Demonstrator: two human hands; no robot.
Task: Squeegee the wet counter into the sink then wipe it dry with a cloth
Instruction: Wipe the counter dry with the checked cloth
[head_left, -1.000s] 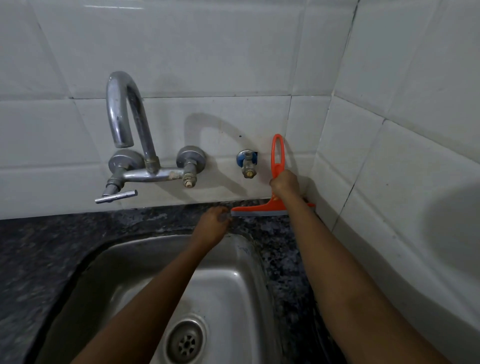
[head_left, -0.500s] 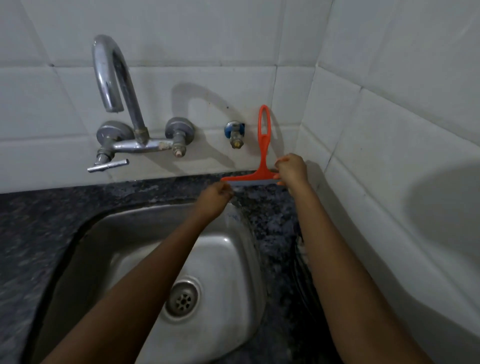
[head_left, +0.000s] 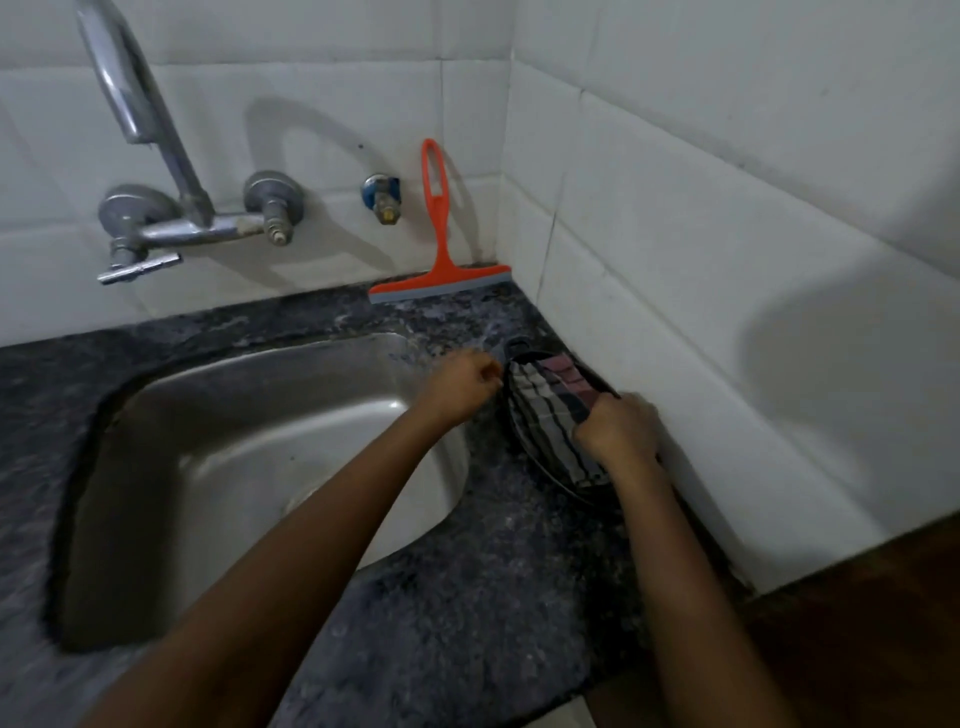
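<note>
1. Two hands are over the right side of the counter (head_left: 467, 597), between the sink (head_left: 234, 441) and the right wall (head_left: 727, 260).
2. The right hand (head_left: 615, 431) is clenched on the near end of a striped cloth (head_left: 540, 400). The cloth lies in a dark shallow dish (head_left: 521, 344) on the counter, close against the right wall.
3. The left hand (head_left: 462, 382) has its fingers curled, just beside the left rim of the dish. I cannot tell whether it pinches the rim or a cloth edge, or holds nothing.
4. The squeegee (head_left: 439, 249) is in neither hand. It stands in the far right corner with its blade on the counter and its handle leaning on the far wall, right of the tap (head_left: 150, 130).
5. Judgement on the step: the squeegee work appears finished and the tool parked. The step in hand is taking up the cloth for the drying pass.
6. Condition of the surface: pale wet streaks show on the counter between the squeegee blade and the dish, so drying is not yet done.
7. Next move, in my view:
   - lift the cloth clear of the dish without dragging the dish along;
   - steady the dish with the left hand if needed;
   - spread or bunch the cloth, then press it flat on the wet far-right patch.
8. Care is needed near the corner, where the leaning squeegee could be knocked over.
</note>
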